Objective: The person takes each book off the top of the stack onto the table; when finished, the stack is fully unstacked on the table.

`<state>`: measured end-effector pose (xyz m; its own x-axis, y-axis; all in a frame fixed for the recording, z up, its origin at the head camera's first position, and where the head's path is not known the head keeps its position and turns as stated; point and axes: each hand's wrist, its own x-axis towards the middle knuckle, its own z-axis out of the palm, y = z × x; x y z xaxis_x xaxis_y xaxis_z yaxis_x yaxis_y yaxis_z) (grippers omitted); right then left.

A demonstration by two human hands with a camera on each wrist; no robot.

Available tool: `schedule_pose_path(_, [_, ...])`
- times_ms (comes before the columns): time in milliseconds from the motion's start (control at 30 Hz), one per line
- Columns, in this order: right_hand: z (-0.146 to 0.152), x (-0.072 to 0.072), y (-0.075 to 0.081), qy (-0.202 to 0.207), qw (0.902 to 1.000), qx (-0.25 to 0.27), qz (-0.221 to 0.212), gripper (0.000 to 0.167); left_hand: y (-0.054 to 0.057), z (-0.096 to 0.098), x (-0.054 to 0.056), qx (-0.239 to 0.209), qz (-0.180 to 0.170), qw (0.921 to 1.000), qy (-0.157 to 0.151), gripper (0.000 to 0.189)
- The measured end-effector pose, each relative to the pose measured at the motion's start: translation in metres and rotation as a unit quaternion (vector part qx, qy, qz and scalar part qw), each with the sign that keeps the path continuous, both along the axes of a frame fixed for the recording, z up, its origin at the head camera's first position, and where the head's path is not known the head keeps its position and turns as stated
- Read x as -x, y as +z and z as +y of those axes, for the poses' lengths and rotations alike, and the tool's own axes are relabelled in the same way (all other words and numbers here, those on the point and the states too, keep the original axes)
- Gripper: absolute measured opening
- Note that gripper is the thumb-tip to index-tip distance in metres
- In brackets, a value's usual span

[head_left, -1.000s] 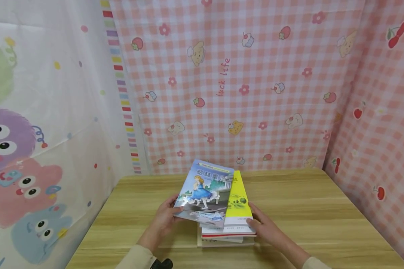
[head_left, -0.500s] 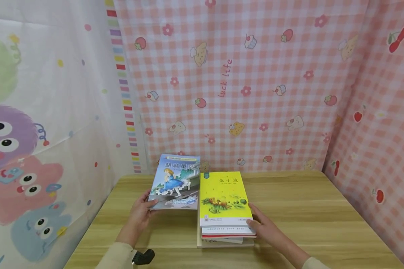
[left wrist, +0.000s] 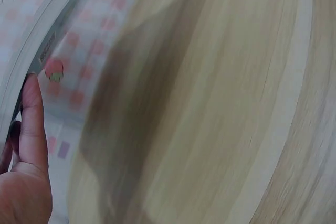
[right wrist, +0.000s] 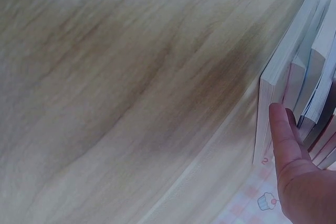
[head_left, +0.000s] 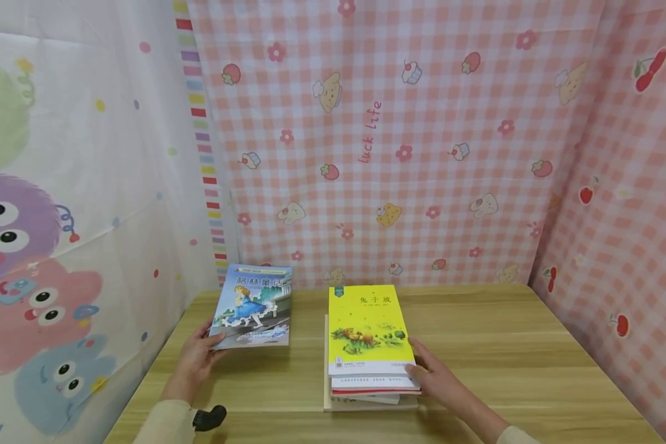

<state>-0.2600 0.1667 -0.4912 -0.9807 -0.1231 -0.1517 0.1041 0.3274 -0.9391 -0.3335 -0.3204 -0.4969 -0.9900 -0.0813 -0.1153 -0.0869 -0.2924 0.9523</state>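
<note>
My left hand (head_left: 195, 361) grips a blue storybook (head_left: 252, 308) by its lower left corner, thumb on the cover and fingers underneath. A girl in a blue dress is on its cover. In the left wrist view, the book (left wrist: 37, 32) is held up off the table, seen edge-on. My right hand (head_left: 434, 377) rests against the right side of a book stack, its thumb at the lower right corner of the yellow book (head_left: 366, 320) on top. Seen from the right wrist, straight fingers (right wrist: 283, 129) touch the page edges of the stacked books (right wrist: 294, 61).
The stack stands on a wood-grain table (head_left: 477, 345), with a wider pale book (head_left: 327, 394) at its bottom. A pink checked cloth (head_left: 422, 123) hangs behind the table. A white cartoon-print cloth (head_left: 116, 246) hangs at the left.
My left hand has carried the blue storybook leftward off the stack, uncovering the yellow book's whole cover. The right hand has stayed at the stack's right side.
</note>
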Motion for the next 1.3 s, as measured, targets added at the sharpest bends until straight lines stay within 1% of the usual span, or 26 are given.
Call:
schedule_pose_path(267, [0.003, -0.003, 0.001, 0.034, 0.9990, 0.025, 0.015, 0.067, -0.008, -0.023, 0.005, 0.013, -0.006, 0.9999, -0.009, 0.070])
schedule_pose_path(433, [0.004, -0.003, 0.001, 0.040, 0.9985, 0.035, 0.016, 0.067, -0.013, -0.037, 0.011, 0.013, -0.016, 0.9997, -0.011, 0.071])
schedule_pose_path(667, [0.005, -0.002, -0.001, 0.043, 0.9981, 0.039, 0.019, 0.067, -0.014, -0.049, 0.014, 0.016, -0.035, 0.9991, -0.019, 0.072])
schedule_pose_path(767, [0.005, -0.003, -0.001, 0.046, 0.9977, 0.044, 0.020, 0.067, -0.013, -0.052, 0.016, 0.016, -0.043, 0.9988, -0.017, 0.070])
schedule_pose_path(933, [0.006, -0.004, 0.000, 0.042, 0.9981, 0.041, 0.018, 0.066, -0.015, -0.057, 0.020, 0.035, -0.064, 0.9973, 0.007, 0.067])
schedule_pose_path(1033, [0.005, -0.003, 0.000, 0.042, 0.9983, 0.035, 0.021, 0.067, -0.017, -0.060, 0.023, 0.053, -0.078, 0.9954, 0.014, 0.066])
schedule_pose_path(1167, [0.005, -0.004, 0.001, 0.042, 0.9982, 0.037, 0.022, 0.066, -0.020, -0.063, 0.025, 0.056, -0.097, 0.9934, 0.024, 0.066])
schedule_pose_path(1200, [0.005, -0.004, 0.001, 0.042, 0.9981, 0.039, 0.021, 0.066, -0.021, -0.064, 0.025, 0.053, -0.102, 0.9929, 0.031, 0.065])
schedule_pose_path(1300, [0.005, -0.005, 0.001, 0.040, 0.9981, 0.043, 0.017, 0.066, -0.021, -0.064, 0.026, 0.046, -0.121, 0.9891, 0.070, 0.064])
